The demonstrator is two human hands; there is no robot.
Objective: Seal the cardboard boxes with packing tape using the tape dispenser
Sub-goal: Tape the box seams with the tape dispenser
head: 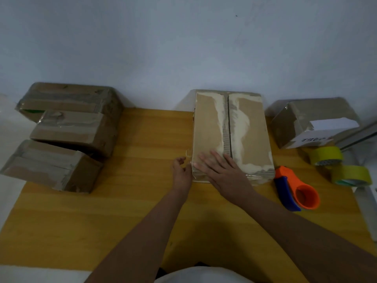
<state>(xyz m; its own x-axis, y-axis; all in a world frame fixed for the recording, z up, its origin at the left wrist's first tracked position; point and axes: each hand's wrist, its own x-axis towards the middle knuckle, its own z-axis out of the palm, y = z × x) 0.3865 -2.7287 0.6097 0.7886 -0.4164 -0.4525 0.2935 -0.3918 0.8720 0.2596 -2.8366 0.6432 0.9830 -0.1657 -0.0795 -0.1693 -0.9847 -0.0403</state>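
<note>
A tall cardboard box (230,131) is stood at the middle of the yellow wooden surface (132,201), its top flaps closed with torn paper along the centre seam. The right hand (221,168) is laid flat on the box's near end, fingers straight. A curl of clear tape (188,155) is pinched by the left hand (181,171) at the box's near left corner. The orange and blue tape dispenser (295,189) is seen lying just right of the box, with two yellow tape rolls (338,165) beyond. Three taped boxes (65,133) are grouped at the left.
</note>
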